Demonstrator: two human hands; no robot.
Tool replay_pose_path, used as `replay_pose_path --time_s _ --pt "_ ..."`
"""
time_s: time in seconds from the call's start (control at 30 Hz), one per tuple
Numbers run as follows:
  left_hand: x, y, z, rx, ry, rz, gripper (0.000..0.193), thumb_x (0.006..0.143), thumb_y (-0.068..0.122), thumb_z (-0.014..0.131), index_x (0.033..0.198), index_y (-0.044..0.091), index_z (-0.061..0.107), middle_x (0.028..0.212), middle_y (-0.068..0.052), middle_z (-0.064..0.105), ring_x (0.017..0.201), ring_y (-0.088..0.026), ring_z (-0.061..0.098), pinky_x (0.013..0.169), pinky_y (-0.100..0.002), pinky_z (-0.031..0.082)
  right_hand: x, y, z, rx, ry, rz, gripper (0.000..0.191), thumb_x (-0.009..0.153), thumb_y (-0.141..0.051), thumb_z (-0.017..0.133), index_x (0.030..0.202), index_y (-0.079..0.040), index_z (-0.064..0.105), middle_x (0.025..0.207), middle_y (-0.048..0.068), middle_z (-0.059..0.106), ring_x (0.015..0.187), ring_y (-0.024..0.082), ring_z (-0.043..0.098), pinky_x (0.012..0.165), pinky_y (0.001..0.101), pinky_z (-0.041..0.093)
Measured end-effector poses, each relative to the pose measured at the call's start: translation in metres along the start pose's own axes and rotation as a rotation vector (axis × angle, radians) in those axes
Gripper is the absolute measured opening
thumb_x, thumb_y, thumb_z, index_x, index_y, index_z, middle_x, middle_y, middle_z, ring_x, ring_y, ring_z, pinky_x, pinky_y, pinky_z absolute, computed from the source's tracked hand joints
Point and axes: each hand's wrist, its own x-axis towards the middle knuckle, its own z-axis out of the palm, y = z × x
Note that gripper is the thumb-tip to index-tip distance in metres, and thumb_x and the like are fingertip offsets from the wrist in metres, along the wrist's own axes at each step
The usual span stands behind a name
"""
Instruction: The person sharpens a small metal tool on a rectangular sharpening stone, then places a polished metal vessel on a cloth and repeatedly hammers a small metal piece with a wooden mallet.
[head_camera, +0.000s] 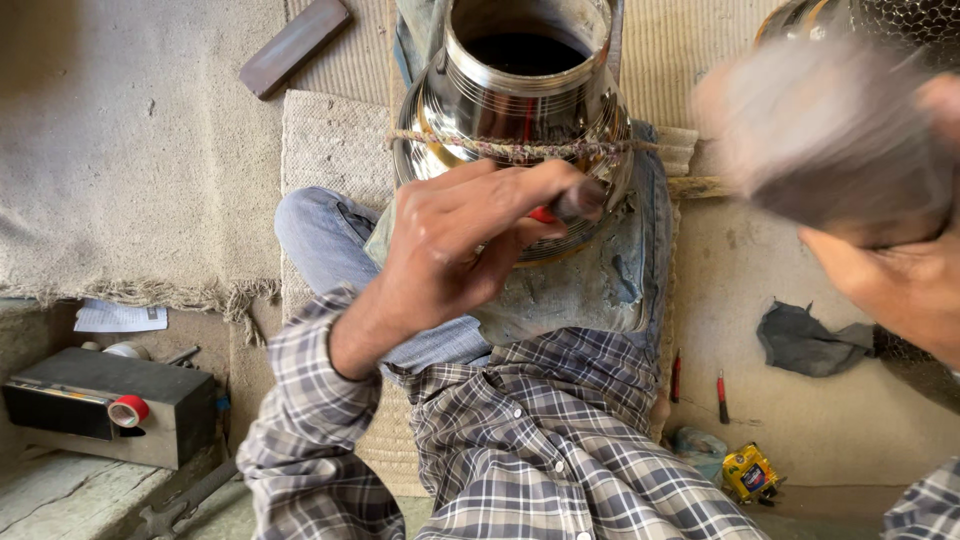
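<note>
Sitting on the floor, you had the shiny metal pot (520, 100) wedged in your lap, resting on a worn blue cloth (590, 280) spread over your jeans. A twisted rope (520, 150) ran across the pot's shoulder, just below its neck. Your left hand (470, 240) lay against the front of the pot, fingers curled tight around a small dark tool (578, 200) with a bit of red showing at the grip, its tip pressed to the pot's belly under the rope. Your right hand (900, 285) was raised to the right of the pot, well apart from it, and closed on a blurred mallet-like object (830, 130); the blur hid the exact grip and shape.

Behind the pot to the left, a flat dark bar (295, 45) lay on the mat. Far left of the pot and nearer to you stood a grey metal box (110, 405) with a red tape roll (128, 410) on it. Right of the pot, down by your hip, lay a dark rag (805, 340), two red-handled tools (720, 395) and a small yellow packet (750, 472).
</note>
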Motion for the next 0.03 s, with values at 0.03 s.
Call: replay_pose_path --time_s 0.03 --pt "-0.0059 0.0038 0.0013 -0.017 0.075 -0.020 0.054 0.096 -0.004 0.074 0.143 0.016 0.057 0.115 -0.003 0.077 0.084 -0.011 0.073 0.066 -0.032 0.056 0.0226 -0.0319 -0.0084 -0.001 -0.001 0.000 0.030 0.106 0.002 0.067 0.118 -0.017 0.048 0.087 0.006 0.065 0.075 0.015 0.065 0.066 0.0258 0.053"
